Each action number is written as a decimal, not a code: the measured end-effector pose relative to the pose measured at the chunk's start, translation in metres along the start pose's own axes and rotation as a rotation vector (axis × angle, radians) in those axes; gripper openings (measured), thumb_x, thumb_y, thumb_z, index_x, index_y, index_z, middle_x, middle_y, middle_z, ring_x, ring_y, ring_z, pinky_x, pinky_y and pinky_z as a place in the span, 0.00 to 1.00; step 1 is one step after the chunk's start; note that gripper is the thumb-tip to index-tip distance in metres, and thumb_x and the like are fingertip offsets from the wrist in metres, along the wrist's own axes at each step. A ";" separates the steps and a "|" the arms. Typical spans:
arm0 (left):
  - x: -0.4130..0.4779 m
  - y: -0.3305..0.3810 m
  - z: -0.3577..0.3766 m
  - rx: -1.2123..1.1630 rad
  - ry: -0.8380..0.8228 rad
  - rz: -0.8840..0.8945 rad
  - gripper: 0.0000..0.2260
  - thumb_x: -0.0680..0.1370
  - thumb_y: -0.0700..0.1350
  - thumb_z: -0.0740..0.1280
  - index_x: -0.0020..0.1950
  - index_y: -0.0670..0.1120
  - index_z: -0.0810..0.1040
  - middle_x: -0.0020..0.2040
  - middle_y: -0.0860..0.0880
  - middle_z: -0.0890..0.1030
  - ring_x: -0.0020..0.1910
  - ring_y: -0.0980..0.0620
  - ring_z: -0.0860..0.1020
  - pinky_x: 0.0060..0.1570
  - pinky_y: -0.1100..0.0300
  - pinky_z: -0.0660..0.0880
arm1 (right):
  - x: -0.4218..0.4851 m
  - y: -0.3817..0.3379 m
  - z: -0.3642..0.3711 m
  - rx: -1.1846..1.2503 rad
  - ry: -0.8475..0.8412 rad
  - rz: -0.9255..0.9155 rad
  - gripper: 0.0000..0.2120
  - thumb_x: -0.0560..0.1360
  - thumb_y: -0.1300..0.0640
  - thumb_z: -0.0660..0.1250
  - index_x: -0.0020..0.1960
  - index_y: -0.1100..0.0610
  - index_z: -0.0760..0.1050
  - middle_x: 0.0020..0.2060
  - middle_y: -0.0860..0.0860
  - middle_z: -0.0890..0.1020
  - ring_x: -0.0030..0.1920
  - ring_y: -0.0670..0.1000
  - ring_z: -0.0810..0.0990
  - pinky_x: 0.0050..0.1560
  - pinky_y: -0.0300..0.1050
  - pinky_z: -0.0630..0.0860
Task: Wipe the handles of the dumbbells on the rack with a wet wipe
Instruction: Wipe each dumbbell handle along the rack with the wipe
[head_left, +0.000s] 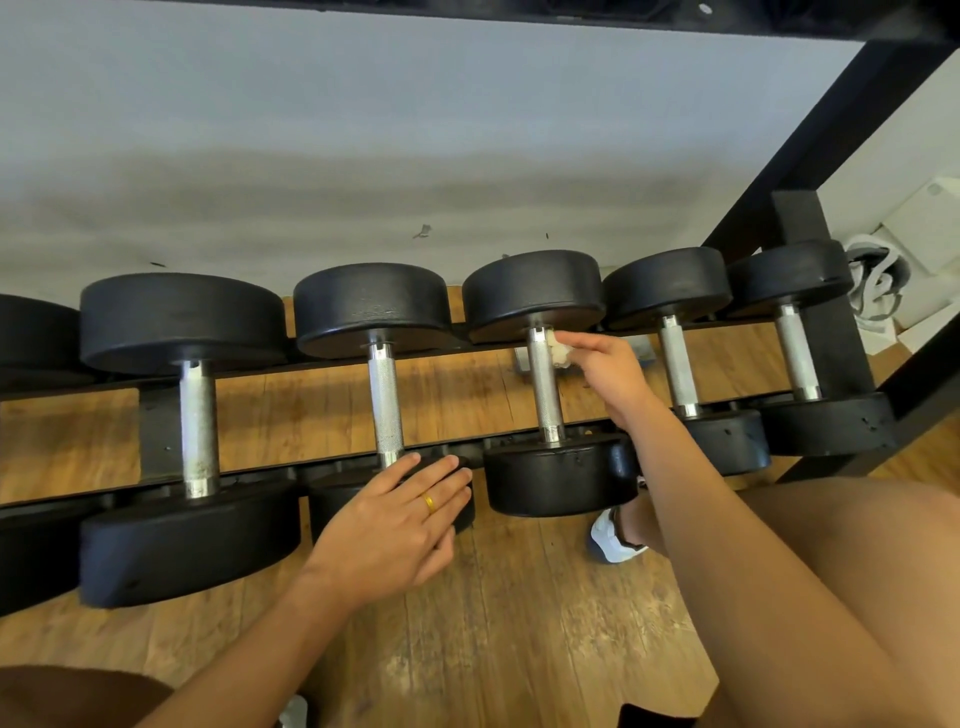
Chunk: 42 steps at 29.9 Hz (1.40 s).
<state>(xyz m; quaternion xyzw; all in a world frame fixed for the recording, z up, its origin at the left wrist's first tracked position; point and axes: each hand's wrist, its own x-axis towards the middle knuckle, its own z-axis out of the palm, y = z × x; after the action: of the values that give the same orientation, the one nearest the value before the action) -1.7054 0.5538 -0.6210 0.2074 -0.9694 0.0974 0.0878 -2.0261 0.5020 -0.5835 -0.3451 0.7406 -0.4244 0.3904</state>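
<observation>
Right hand (605, 371) pressing wipe (560, 351) on handle (544, 384) (long axis front-to-back)

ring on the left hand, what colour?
Gold, a plain band on the left hand; the ring shows best in the head view.

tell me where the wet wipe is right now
In the head view, right of centre: the wet wipe is pinched in the right hand, against the far end of the middle dumbbell's handle.

No readable text, numbers or brand marks anywhere. Dumbbell heads (371, 306) show plain black faces, no weight figures visible. White box (930, 228) at right edge of frame: nothing legible on it.
</observation>
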 end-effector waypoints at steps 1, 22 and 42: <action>0.000 0.000 0.000 0.002 0.002 0.000 0.21 0.83 0.54 0.57 0.70 0.48 0.78 0.72 0.48 0.77 0.75 0.49 0.71 0.76 0.46 0.60 | 0.001 0.001 -0.003 -0.031 -0.027 -0.014 0.15 0.80 0.61 0.65 0.64 0.49 0.80 0.64 0.47 0.80 0.66 0.49 0.74 0.69 0.53 0.70; 0.000 0.001 0.001 0.000 -0.036 -0.007 0.20 0.83 0.54 0.57 0.71 0.49 0.78 0.73 0.49 0.76 0.76 0.50 0.70 0.77 0.46 0.58 | 0.018 0.014 0.017 0.252 0.095 0.004 0.05 0.78 0.63 0.69 0.53 0.58 0.81 0.50 0.54 0.85 0.53 0.52 0.85 0.55 0.47 0.82; 0.000 0.001 0.001 -0.006 -0.009 -0.004 0.21 0.83 0.53 0.57 0.71 0.48 0.78 0.72 0.48 0.76 0.75 0.49 0.71 0.76 0.45 0.60 | 0.015 0.013 0.003 0.032 0.013 -0.027 0.09 0.76 0.64 0.71 0.49 0.51 0.82 0.49 0.52 0.85 0.51 0.50 0.84 0.55 0.45 0.81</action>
<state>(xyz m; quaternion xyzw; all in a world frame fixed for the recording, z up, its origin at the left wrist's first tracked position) -1.7055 0.5542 -0.6226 0.2097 -0.9697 0.0933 0.0843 -2.0327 0.4932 -0.6012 -0.3459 0.7317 -0.4436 0.3851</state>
